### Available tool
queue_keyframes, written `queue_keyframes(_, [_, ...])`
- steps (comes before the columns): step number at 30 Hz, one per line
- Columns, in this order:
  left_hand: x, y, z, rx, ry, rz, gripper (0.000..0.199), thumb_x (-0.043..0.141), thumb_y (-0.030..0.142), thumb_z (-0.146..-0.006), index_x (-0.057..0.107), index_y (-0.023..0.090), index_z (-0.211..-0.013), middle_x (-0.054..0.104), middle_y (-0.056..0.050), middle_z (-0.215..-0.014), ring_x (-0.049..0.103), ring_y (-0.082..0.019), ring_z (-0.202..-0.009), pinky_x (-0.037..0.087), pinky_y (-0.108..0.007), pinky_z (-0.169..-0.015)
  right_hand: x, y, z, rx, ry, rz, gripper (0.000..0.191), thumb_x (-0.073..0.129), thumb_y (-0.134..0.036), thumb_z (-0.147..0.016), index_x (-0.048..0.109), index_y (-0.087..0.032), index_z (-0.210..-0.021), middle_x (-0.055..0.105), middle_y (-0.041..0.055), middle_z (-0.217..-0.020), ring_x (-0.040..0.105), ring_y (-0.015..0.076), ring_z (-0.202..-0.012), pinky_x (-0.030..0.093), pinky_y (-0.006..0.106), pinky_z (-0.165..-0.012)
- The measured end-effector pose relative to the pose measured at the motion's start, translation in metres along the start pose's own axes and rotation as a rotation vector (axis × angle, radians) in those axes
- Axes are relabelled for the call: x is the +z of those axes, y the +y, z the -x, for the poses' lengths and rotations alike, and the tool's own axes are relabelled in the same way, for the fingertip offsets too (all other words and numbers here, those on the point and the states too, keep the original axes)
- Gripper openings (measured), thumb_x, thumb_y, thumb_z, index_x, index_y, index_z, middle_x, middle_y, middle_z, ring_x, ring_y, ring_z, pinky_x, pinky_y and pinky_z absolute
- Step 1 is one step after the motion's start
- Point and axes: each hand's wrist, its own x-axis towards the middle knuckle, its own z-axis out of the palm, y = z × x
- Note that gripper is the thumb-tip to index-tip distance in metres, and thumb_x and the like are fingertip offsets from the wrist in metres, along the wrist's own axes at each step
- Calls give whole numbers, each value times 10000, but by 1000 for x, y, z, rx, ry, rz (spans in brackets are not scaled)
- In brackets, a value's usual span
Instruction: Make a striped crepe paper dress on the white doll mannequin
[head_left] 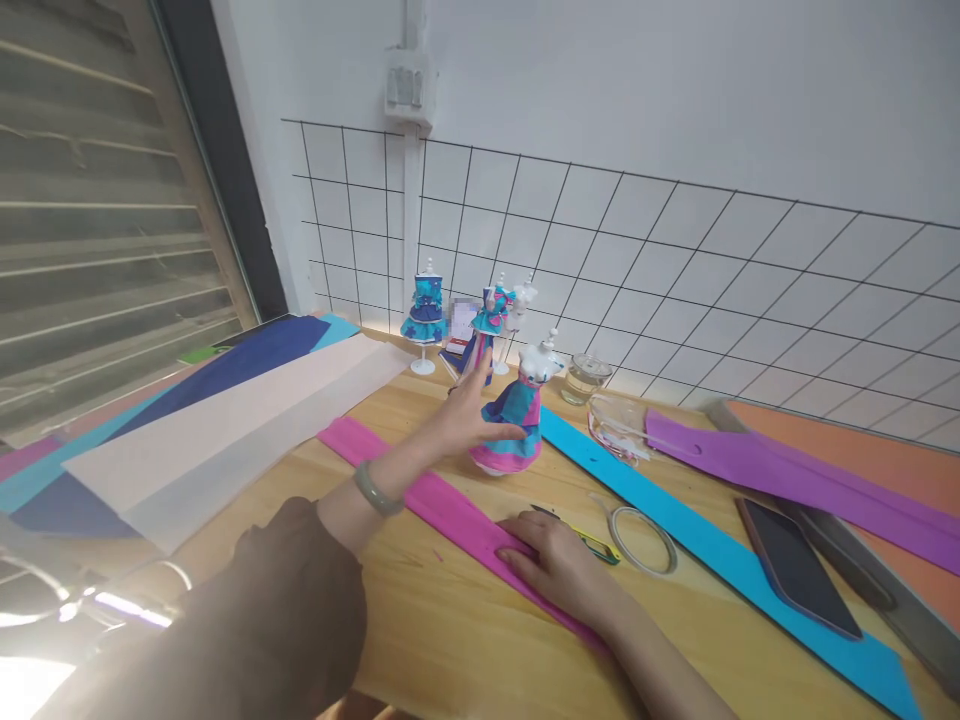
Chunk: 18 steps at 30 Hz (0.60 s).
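My left hand point(463, 412), a bangle on its wrist, reaches forward with thumb and fingers apart. The thumb crosses in front of a small white dress form point(540, 362) wearing a blue, pink and teal dress point(517, 405); whether it touches the skirt I cannot tell. Behind the fingers is another miniature dress point(493, 318), partly hidden. My right hand point(559, 562) rests on a long pink strip point(450, 505), its fingers loosely stretched and lying on top. Beside it lie a yellow-green utility knife point(596, 545) and a roll of narrow tape point(643, 540).
Blue strip point(675, 500), phone point(799, 565), purple strip point(750, 455) and grey-edged orange board point(862, 440) are on the right. Pale and blue sheets point(225, 400) spread left. At the back stand a dressed mini form point(426, 310), glass jar point(586, 380) and wire grid point(600, 230).
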Motion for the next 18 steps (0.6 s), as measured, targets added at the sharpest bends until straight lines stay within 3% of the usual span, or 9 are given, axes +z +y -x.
queue_keyframes(5, [-39, -43, 22, -61, -132, -212, 1036, 644, 616, -648, 113, 259, -1463, 300, -100, -1483, 269, -299, -1359, 262, -436, -1084, 0, 2, 0, 10, 10, 2, 257, 451, -313, -915, 628, -222, -1076, 663, 59, -911, 596, 190, -862, 440, 300, -758])
queue_keyframes(8, [-62, -79, 32, -187, -15, -403, 811, 494, 603, -778, 249, 190, -1431, 365, -120, -1445, 334, -278, -1329, 285, -404, -1073, 0, 4, 0, 21, 23, 6, 231, 451, -304, -916, 639, -216, -1017, 665, 53, -887, 595, 189, -843, 439, 298, -743])
queue_keyframes(12, [-96, -123, 41, -402, 139, -776, 628, 480, 455, -821, 398, 139, -1357, 516, -114, -1317, 434, -256, -1240, 332, -334, -1032, 1, 6, 0, 31, 44, 0, 230, 451, -299, -920, 636, -223, -1031, 667, 51, -915, 594, 187, -868, 439, 304, -769])
queue_keyframes(15, [-122, -144, 49, -521, 224, -865, 536, 448, 365, -827, 467, 92, -1289, 543, -168, -1258, 414, -301, -1232, 310, -402, -1030, 2, 6, -1, 35, 46, 30, 240, 449, -309, -918, 636, -216, -1037, 657, 60, -897, 595, 191, -851, 443, 311, -754])
queue_keyframes(18, [-140, -156, 58, -674, 262, -932, 459, 454, 358, -801, 552, 117, -1179, 587, -195, -1165, 464, -368, -1133, 372, -493, -909, 4, 7, -2, 27, 48, 59, 263, 441, -330, -919, 632, -209, -1053, 649, 69, -896, 600, 195, -841, 449, 318, -749])
